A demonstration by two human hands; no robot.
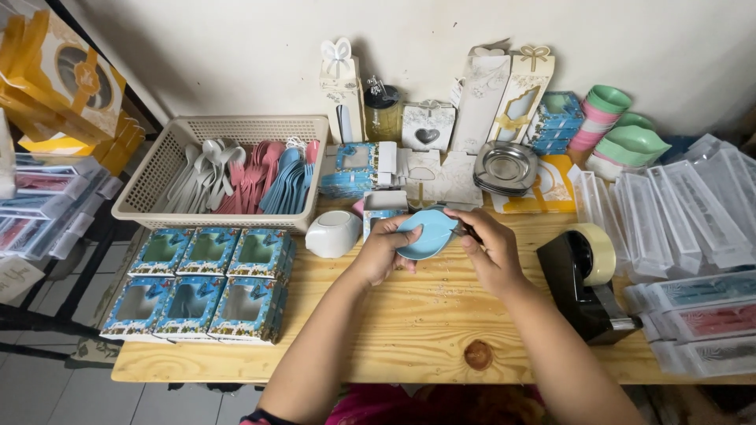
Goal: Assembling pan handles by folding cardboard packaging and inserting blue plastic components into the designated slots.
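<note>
Soft, even indoor light, faint shadows (edges bowed by wide lens).

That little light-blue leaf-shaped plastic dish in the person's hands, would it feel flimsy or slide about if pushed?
The light-blue leaf-shaped plastic dish probably feels light and fairly stiff: the left hand and right hand hold it by the rim without it bending. It looks smooth, so likely slippery on the wooden table. Shallow and wide, it seems unlikely to tip.

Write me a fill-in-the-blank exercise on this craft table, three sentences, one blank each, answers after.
1. Both hands, left hand and right hand, hold a small dish coloured light ____.
2. The plastic spoons lie in a beige ____ at the table's back left.
3. The black tape dispenser stands to the ____ of the hands.

Missing words: blue; basket; right
</note>
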